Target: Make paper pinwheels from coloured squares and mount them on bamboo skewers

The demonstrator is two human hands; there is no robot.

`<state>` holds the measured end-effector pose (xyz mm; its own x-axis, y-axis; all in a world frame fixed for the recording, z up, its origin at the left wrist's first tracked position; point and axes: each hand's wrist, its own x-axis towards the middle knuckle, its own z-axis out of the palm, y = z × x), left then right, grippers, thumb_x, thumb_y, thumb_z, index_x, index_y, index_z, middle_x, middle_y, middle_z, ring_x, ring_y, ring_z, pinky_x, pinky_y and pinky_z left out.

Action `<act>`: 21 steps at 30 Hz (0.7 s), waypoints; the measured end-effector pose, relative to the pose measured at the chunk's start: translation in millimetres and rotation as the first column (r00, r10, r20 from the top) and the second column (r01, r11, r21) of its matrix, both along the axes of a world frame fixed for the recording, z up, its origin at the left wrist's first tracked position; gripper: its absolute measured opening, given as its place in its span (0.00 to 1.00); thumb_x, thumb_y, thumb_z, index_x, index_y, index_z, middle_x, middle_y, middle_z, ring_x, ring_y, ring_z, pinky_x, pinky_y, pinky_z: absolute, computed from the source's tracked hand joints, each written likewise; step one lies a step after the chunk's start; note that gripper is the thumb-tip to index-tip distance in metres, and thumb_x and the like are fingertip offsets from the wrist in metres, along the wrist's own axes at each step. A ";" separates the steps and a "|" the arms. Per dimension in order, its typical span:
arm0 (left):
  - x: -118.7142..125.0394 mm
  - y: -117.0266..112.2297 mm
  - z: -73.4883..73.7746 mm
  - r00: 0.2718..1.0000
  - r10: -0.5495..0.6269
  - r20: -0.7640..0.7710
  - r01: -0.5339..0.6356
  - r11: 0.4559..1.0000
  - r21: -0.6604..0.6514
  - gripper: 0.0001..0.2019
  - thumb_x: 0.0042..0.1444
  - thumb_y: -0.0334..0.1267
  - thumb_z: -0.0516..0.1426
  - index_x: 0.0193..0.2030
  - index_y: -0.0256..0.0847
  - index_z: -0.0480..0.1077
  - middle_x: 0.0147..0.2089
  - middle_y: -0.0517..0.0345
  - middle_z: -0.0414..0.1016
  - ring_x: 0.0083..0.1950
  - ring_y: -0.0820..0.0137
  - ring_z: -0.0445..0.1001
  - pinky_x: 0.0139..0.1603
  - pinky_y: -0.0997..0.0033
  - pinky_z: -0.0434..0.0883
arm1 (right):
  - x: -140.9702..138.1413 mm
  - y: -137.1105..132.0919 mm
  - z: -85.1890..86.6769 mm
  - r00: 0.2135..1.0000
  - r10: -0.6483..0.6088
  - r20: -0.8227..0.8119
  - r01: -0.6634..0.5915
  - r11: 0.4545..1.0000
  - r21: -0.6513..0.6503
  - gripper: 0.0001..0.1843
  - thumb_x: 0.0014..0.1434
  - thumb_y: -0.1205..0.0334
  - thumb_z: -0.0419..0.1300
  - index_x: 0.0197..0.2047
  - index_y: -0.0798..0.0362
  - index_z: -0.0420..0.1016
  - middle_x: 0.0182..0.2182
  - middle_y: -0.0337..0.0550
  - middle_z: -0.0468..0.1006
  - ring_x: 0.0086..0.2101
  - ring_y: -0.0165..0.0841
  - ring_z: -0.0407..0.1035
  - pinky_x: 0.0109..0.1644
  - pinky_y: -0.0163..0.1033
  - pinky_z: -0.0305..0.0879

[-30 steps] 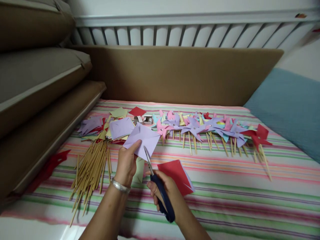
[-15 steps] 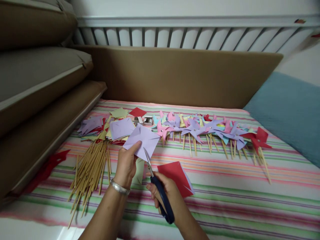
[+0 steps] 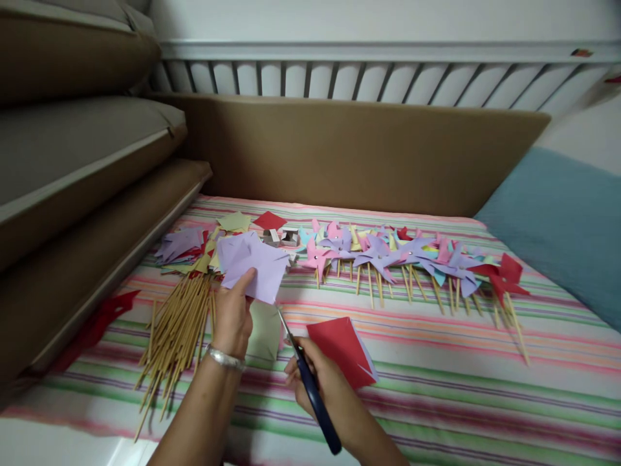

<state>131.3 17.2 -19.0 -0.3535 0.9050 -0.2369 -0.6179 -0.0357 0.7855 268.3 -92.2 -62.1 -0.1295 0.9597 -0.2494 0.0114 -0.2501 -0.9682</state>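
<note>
Between thumb and fingers, my left hand (image 3: 235, 314) holds a lilac paper square (image 3: 264, 268) with slits cut in from its corners. My right hand (image 3: 317, 375) grips dark blue-handled scissors (image 3: 313, 395); their tips lie just below the square's lower corner, and the blades look closed or nearly so. Below the hands, a pale green paper square (image 3: 264, 330) lies on the striped cloth, partly hidden by my left hand. Right of the scissors is a red paper square (image 3: 342, 349) on top of a lilac one.
Thin wooden sticks (image 3: 179, 336) lie bundled at left, near stacked coloured papers (image 3: 182, 246). Finished paper pinwheels (image 3: 378, 252) form a row at right. Two small boxes (image 3: 290, 237) sit behind the papers. Stacked cushions (image 3: 87, 188) border the left, and a brown board (image 3: 349, 155) the back.
My left hand has drawn the lilac square leftward and turned it, off the scissor blades. The scissors have closed up and stay nearly in place.
</note>
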 end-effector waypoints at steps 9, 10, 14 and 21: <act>45.0 -32.2 5.2 0.902 -0.338 0.268 0.361 0.932 -0.040 0.16 0.43 0.31 0.64 0.42 0.37 0.75 0.48 0.49 0.76 0.43 0.64 0.75 0.38 0.69 0.73 | 10.5 11.8 23.4 0.853 -0.433 -0.292 0.484 0.866 0.130 0.32 0.49 0.54 0.65 0.54 0.47 0.58 0.43 0.44 0.74 0.42 0.39 0.71 0.47 0.46 0.68; 53.3 -38.8 5.0 0.890 -0.371 0.265 0.394 0.919 -0.036 0.16 0.43 0.32 0.64 0.42 0.37 0.74 0.48 0.49 0.76 0.43 0.63 0.75 0.38 0.69 0.72 | 11.9 12.5 25.9 0.838 -0.451 -0.307 0.509 0.849 0.140 0.31 0.49 0.55 0.65 0.54 0.48 0.59 0.43 0.44 0.74 0.43 0.39 0.71 0.48 0.46 0.67; 65.0 -49.4 2.9 0.851 -0.465 0.244 0.491 0.869 -0.056 0.18 0.42 0.35 0.65 0.43 0.36 0.75 0.45 0.50 0.78 0.40 0.65 0.75 0.39 0.69 0.71 | 23.6 15.5 26.6 0.837 -0.475 -0.272 0.532 0.822 0.203 0.25 0.49 0.59 0.64 0.50 0.50 0.63 0.45 0.45 0.74 0.45 0.40 0.69 0.51 0.45 0.64; 24.3 -21.2 6.9 0.742 -0.670 0.001 0.670 0.741 -0.050 0.10 0.44 0.39 0.64 0.32 0.34 0.77 0.33 0.50 0.79 0.30 0.69 0.74 0.29 0.74 0.68 | 49.4 10.6 34.9 0.917 -0.385 -0.105 0.398 0.891 0.217 0.24 0.48 0.62 0.62 0.50 0.51 0.63 0.37 0.41 0.74 0.36 0.34 0.69 0.39 0.37 0.65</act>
<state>155.6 -4.0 -12.1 0.3361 0.8987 -0.2819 -0.4567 0.4173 0.7857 317.6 -81.6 -27.3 0.2611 0.9651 -0.0206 -0.0988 0.0055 -0.9951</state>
